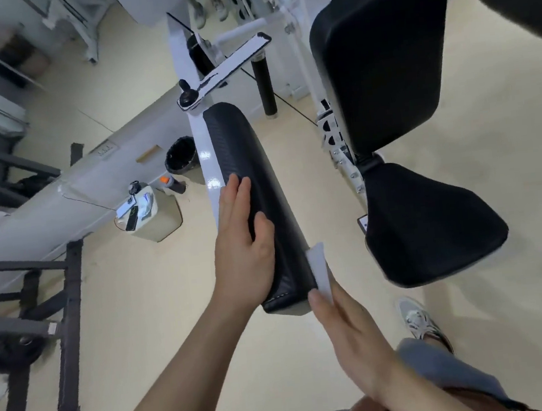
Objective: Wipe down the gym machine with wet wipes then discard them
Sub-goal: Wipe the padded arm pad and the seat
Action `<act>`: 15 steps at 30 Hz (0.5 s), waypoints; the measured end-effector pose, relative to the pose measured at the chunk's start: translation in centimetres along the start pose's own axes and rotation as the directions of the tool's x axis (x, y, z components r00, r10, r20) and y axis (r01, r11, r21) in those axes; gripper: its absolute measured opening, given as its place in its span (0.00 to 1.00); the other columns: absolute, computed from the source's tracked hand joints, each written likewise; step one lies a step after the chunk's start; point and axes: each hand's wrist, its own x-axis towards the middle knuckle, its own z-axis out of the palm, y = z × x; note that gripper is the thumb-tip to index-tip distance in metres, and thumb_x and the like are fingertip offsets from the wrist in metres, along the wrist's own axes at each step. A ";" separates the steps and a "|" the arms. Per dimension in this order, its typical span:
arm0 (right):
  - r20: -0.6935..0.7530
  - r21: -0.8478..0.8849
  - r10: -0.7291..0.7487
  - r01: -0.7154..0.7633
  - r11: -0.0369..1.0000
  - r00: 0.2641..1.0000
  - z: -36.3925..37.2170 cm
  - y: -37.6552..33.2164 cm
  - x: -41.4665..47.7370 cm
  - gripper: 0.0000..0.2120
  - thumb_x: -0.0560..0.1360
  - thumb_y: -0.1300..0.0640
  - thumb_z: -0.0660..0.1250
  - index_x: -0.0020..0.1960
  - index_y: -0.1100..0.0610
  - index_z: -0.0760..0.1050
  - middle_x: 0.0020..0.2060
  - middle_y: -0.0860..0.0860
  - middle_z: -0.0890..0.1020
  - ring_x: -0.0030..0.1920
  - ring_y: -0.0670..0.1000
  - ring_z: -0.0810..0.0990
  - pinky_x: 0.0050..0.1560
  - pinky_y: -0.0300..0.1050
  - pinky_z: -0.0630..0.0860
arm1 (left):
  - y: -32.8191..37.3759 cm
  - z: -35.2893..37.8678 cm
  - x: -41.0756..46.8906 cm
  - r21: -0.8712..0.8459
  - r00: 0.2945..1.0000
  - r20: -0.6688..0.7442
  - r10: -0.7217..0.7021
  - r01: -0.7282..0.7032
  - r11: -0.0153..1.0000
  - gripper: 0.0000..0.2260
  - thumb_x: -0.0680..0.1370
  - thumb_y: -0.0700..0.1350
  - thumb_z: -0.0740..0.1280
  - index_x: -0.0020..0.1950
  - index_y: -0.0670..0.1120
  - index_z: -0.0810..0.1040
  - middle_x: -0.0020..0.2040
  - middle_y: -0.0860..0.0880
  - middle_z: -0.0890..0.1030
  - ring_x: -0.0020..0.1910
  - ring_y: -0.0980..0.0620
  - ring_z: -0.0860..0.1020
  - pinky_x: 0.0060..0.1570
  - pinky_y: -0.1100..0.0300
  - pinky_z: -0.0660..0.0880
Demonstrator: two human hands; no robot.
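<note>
The wet wipe (319,267) is pressed against the arm pad (258,159) at its near end by my right grip (354,340), fingers straight. My left grip (243,245) rests flat and open on the pad. I judge wiping midway; the seat (432,222) and the bin (181,154) remain.

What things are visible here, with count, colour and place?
arm pad: one, black, centre, on the white machine frame
wet wipe: one, white, at the arm pad's near right edge
back pad: one, black, upper right
seat pad: one, black, right, below the back pad
waste bin: one, black liner, floor, left of the machine frame
bottle: one, orange cap, floor near the waste bin
left hand: one, resting on the arm pad's left side
right hand: one, straight fingers pressing the wet wipe
</note>
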 end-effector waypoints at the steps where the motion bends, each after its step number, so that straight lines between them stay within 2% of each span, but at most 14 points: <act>1: 0.017 -0.062 -0.075 0.076 0.995 0.997 0.3 -0.5 0.6 0.28 0.78 0.35 0.51 0.76 0.36 0.52 0.75 0.30 0.55 0.75 0.32 0.50 0.76 0.38 0.50 | -0.1 -0.1 0.0 -0.014 1.000 -0.005 0.002 -0.002 1.000 0.22 0.83 0.41 0.55 0.78 0.49 0.61 0.79 0.58 0.55 0.73 0.69 0.51 0.65 0.81 0.46; 3: 0.041 -0.220 -0.195 0.199 0.955 0.980 0.7 -1.8 3.1 0.25 0.80 0.37 0.50 0.76 0.35 0.53 0.77 0.33 0.48 0.75 0.33 0.44 0.74 0.37 0.48 | -0.6 -0.2 -0.1 -0.103 1.000 0.005 0.013 -0.012 0.995 0.22 0.82 0.43 0.57 0.77 0.49 0.63 0.78 0.58 0.57 0.73 0.71 0.52 0.67 0.78 0.49; 5: 0.047 -0.389 -0.307 0.300 0.871 0.951 0.8 -2.7 5.4 0.25 0.82 0.41 0.48 0.78 0.42 0.57 0.78 0.38 0.45 0.77 0.37 0.43 0.74 0.36 0.50 | -0.9 -0.3 -0.3 -0.239 0.999 -0.017 0.028 -0.031 0.971 0.22 0.80 0.44 0.59 0.75 0.48 0.67 0.77 0.56 0.61 0.73 0.69 0.57 0.68 0.74 0.55; 8: 0.098 -0.528 -0.429 0.412 0.743 0.898 1.2 -1.9 4.1 0.23 0.84 0.49 0.47 0.78 0.47 0.58 0.79 0.41 0.45 0.78 0.44 0.43 0.75 0.36 0.49 | -0.3 -0.6 -0.8 -0.387 0.996 -0.024 -0.087 0.071 0.919 0.18 0.82 0.42 0.58 0.72 0.48 0.72 0.76 0.58 0.64 0.71 0.70 0.61 0.68 0.72 0.59; 10: 0.118 -0.570 -0.466 0.444 0.691 0.877 1.4 -0.7 1.5 0.23 0.84 0.51 0.48 0.78 0.51 0.57 0.79 0.44 0.47 0.79 0.47 0.44 0.77 0.40 0.49 | 0.4 -0.6 -1.2 -0.365 0.994 0.031 -0.105 0.109 0.925 0.18 0.83 0.43 0.59 0.73 0.51 0.70 0.76 0.62 0.60 0.71 0.71 0.59 0.69 0.70 0.57; 12: 0.083 -0.555 -0.441 0.409 0.724 0.893 1.6 -0.4 1.1 0.25 0.83 0.49 0.46 0.79 0.53 0.54 0.80 0.46 0.48 0.79 0.46 0.44 0.77 0.43 0.49 | 0.7 -0.5 -1.6 -0.238 0.993 0.087 -0.077 0.095 0.967 0.22 0.82 0.44 0.60 0.76 0.53 0.64 0.77 0.64 0.55 0.72 0.72 0.54 0.69 0.70 0.53; 14: 0.042 -0.431 -0.354 0.336 0.837 0.934 1.5 -1.5 3.3 0.26 0.82 0.47 0.45 0.79 0.50 0.50 0.79 0.44 0.47 0.78 0.41 0.43 0.78 0.42 0.48 | 1.1 -0.2 -1.3 -0.145 0.993 0.091 -0.068 0.081 0.986 0.22 0.83 0.47 0.57 0.77 0.53 0.60 0.78 0.62 0.52 0.74 0.69 0.50 0.71 0.68 0.50; 15: 0.025 -0.334 -0.294 0.285 0.898 0.955 1.4 -2.1 4.8 0.24 0.83 0.46 0.45 0.79 0.46 0.49 0.78 0.40 0.46 0.77 0.38 0.43 0.78 0.42 0.47 | 1.3 -0.2 -0.9 -0.114 0.994 0.082 -0.072 0.082 0.990 0.22 0.83 0.48 0.56 0.78 0.53 0.60 0.79 0.60 0.51 0.75 0.67 0.49 0.72 0.66 0.49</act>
